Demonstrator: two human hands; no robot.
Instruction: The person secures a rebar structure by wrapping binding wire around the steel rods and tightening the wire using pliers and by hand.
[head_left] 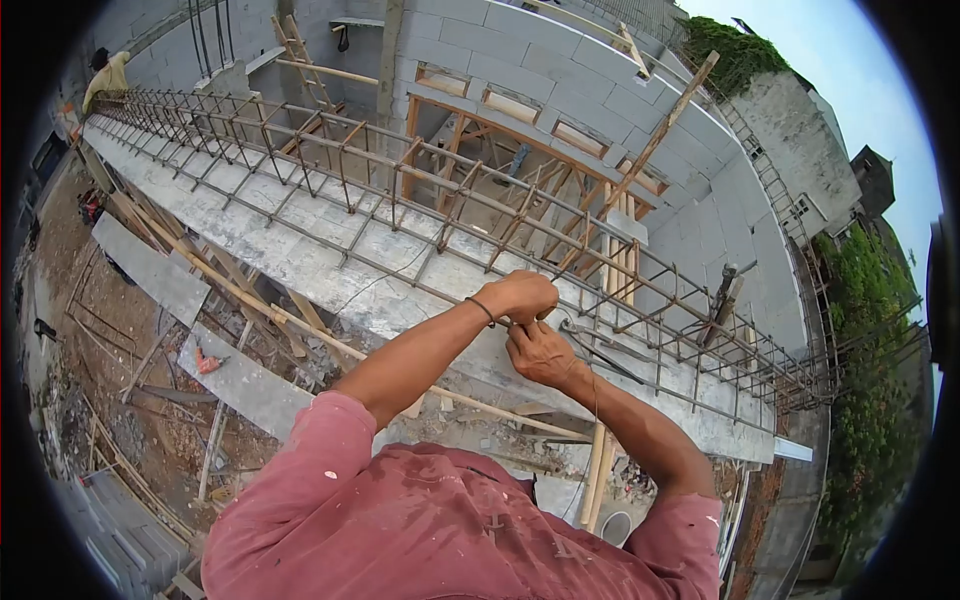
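Note:
My left hand [518, 297], a dark band at its wrist, is closed at the outer lower bar of a long rebar cage [400, 215]. Just below it, my right hand [541, 352] is pinched shut, its fingertips touching the left hand. A thin wire [596, 395] runs from around the right hand down past the forearm. What sits inside the left fist is hidden. Right of my hands, a dark tool with two long handles [610, 362], resembling pincers, lies on the pale formwork board [385, 295] under the cage.
A grey block wall [560, 60] with timber-framed openings stands beyond the cage. Another person [108, 75] is at the cage's far left end. Bamboo poles [330, 345], planks and an orange tool [208, 362] lie below the board, over rubble ground. A slanted timber post [665, 125] rises behind.

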